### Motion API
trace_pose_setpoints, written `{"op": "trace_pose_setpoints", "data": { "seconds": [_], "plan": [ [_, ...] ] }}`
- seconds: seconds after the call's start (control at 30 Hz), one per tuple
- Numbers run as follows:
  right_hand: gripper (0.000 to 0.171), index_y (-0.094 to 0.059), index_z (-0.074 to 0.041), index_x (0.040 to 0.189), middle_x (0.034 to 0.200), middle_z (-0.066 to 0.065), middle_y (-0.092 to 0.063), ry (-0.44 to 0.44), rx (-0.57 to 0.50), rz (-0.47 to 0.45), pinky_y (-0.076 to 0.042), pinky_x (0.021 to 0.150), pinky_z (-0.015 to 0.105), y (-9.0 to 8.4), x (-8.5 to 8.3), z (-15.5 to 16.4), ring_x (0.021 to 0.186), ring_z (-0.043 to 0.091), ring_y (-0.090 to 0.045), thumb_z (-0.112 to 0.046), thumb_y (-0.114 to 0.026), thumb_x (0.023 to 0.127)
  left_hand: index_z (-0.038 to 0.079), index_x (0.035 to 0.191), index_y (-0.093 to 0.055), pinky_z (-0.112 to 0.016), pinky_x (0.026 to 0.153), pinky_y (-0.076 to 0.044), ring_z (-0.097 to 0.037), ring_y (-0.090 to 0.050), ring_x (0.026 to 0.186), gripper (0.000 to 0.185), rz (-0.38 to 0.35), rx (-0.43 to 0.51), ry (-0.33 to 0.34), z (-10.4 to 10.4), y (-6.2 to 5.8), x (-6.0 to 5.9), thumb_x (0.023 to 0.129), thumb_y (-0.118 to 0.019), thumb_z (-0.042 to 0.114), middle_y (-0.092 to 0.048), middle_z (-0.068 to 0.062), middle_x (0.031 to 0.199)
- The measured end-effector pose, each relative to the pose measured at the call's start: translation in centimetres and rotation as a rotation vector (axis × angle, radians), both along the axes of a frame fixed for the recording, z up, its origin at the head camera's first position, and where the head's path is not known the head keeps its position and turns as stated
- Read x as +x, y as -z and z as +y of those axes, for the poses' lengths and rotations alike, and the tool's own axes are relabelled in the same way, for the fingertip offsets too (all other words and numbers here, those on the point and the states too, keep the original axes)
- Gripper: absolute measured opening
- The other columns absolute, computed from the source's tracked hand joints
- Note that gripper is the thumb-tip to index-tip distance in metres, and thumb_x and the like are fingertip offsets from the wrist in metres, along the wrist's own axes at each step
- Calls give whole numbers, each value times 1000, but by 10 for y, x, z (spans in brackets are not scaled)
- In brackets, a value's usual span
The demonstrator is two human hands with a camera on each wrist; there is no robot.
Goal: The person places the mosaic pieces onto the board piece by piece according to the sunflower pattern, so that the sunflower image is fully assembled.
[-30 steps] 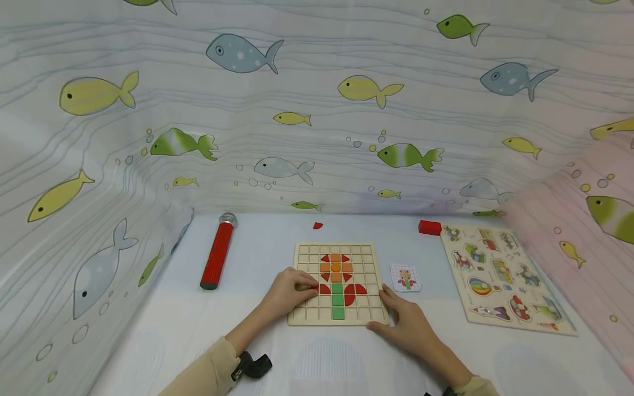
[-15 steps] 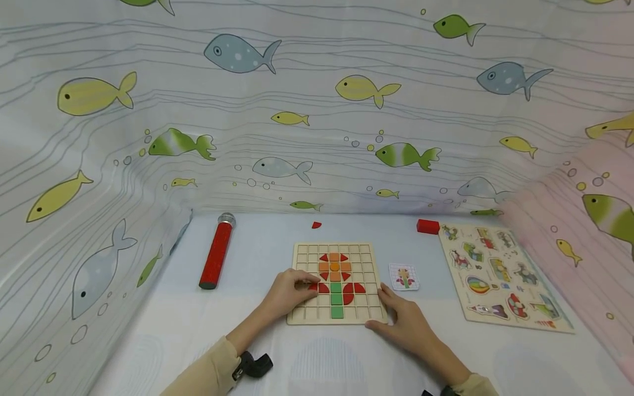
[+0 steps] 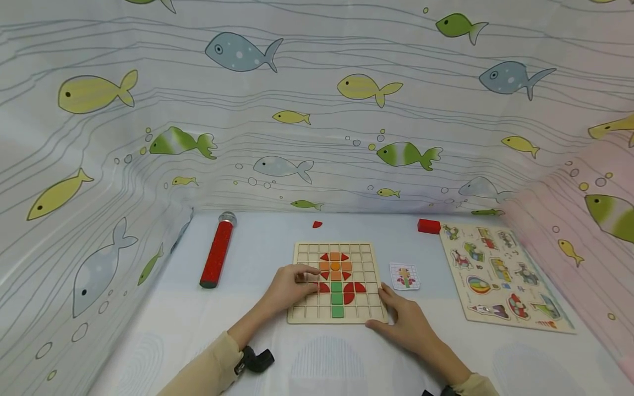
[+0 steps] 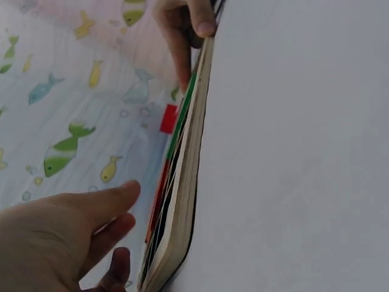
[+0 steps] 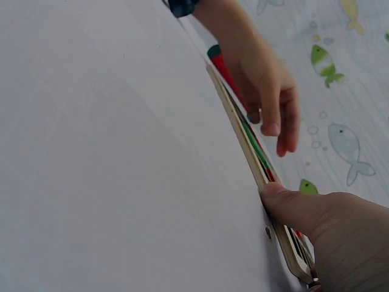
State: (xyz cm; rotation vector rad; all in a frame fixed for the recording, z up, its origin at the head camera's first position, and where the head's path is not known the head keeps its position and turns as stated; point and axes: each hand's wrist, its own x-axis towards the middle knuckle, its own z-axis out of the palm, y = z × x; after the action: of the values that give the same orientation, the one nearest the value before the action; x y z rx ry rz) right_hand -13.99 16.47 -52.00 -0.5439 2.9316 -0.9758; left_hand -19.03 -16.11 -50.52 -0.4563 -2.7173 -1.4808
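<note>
A wooden grid board (image 3: 302, 316) lies on the table in the head view. Red, orange and green pieces form a flower on it. My left hand (image 3: 286, 289) is over the board's left side, thumb and index finger apart, beside a red quarter-circle piece (image 3: 324, 287); the hand hides the cells beneath it. In the left wrist view, no piece shows between the fingers of the left hand (image 4: 73, 234). My right hand (image 3: 408, 324) holds the board's front right corner, and the right wrist view has its thumb (image 5: 292, 204) against the board's side.
A pattern card (image 3: 404, 276) lies right of the board. Farther right are a picture puzzle board (image 3: 487, 286) and a red block (image 3: 428, 226). A red microphone (image 3: 217, 256) is at the left, and a loose red quarter-circle piece (image 3: 317, 224) lies behind the grid board.
My left index finger has risen away from the thumb, widening the gap between them above the red pieces. The right hand keeps its place on the board's corner.
</note>
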Motion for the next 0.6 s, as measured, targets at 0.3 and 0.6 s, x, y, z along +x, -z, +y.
{"op": "trace_pose_setpoints", "data": {
  "seconds": [0.3,0.6],
  "plan": [
    [93,-58,1,150,161,15,-51,8,-10,-21,-49,113,53,1,-1,1,146,38,-51,-58,-86,83,10,125,-79,-31,69,-48,-20,-61,95,34,-28,-32,-111,-3,-15,-66,93,-85,22,-79,-4,116],
    [92,-58,0,150,162,12,-50,6,-18,-26,-48,113,52,2,-1,1,147,36,-51,-55,-87,83,6,129,-76,-42,100,-57,-30,-70,119,38,-122,8,-239,-7,-7,-135,95,-82,20,-75,-10,131]
  ]
}}
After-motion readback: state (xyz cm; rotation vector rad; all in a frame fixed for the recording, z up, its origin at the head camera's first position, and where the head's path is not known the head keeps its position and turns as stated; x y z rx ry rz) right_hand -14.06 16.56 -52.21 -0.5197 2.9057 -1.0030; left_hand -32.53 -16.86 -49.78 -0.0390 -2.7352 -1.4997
